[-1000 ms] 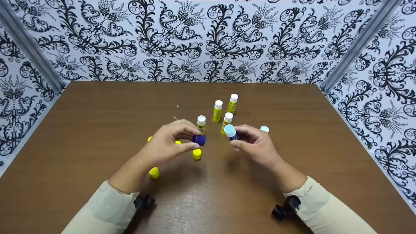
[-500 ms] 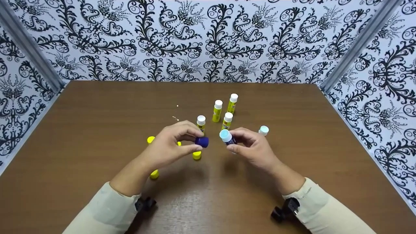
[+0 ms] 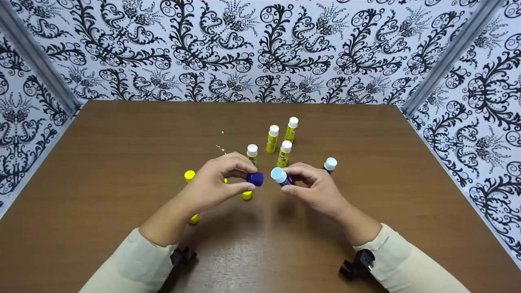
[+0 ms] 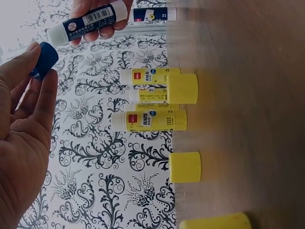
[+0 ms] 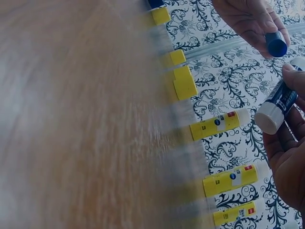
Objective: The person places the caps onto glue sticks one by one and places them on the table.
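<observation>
Facing dark-blue cylindrical plastic cap (image 3: 255, 179) pinched by left hand (image 3: 213, 179), tilted navy-and-white plastic glue stick (image 4: 90, 21) is gripped by right hand (image 3: 320, 188), just beyond left fingertips (image 3: 246, 186).

Dark blue cap (image 3: 255, 179); navy-and-white glue stick (image 4: 90, 22); yellow caps (image 4: 185, 167); brown table (image 3: 260, 252); white wall (image 3: 252, 53) with black floral scrolls.

The left sleeve (image 3: 130, 260) and right sleeve (image 3: 411, 260) were pale cream; a short stitched line (image 3: 384, 243) marked the right cuff. Each wrist bore a black camera (image 3: 364, 259).
</observation>
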A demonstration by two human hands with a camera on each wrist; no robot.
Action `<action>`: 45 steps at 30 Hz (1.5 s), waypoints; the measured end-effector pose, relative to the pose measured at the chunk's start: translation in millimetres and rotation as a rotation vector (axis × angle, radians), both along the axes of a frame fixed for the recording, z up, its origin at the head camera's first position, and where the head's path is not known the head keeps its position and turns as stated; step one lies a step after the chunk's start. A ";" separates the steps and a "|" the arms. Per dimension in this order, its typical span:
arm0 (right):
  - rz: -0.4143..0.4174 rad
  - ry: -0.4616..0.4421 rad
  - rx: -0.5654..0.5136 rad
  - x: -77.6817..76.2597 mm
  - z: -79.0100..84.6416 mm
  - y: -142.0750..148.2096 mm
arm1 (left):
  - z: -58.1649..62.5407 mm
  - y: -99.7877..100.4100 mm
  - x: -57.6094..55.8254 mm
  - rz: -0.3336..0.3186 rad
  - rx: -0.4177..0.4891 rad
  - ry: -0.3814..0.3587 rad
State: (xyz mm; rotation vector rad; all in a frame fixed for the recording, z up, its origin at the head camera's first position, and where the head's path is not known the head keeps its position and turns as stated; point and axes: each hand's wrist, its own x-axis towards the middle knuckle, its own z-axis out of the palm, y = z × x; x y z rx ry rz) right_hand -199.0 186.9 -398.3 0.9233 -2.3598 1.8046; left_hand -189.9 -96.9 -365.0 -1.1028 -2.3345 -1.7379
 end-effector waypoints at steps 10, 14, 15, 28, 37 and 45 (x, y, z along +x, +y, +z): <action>0.033 0.030 -0.003 -0.1 -4.2 -2.4 | -0.1 2.4 1.2 -0.001 -0.011 0.009; 0.046 0.039 0.000 0.7 -4.6 -3.0 | 0.2 3.2 1.5 -0.010 -0.008 0.009; 0.051 0.040 -0.001 0.9 -4.5 -3.3 | 0.4 3.4 1.7 -0.012 -0.006 0.008; 0.099 0.070 0.014 1.0 -9.0 -6.1 | 0.8 7.5 4.7 -0.020 -0.030 -0.015; 0.115 0.077 0.041 2.0 -10.7 -7.3 | -0.7 8.6 5.2 -0.035 -0.023 -0.021; 0.124 0.079 0.057 3.8 -11.7 -8.4 | -0.4 10.2 5.9 -0.038 -0.041 -0.004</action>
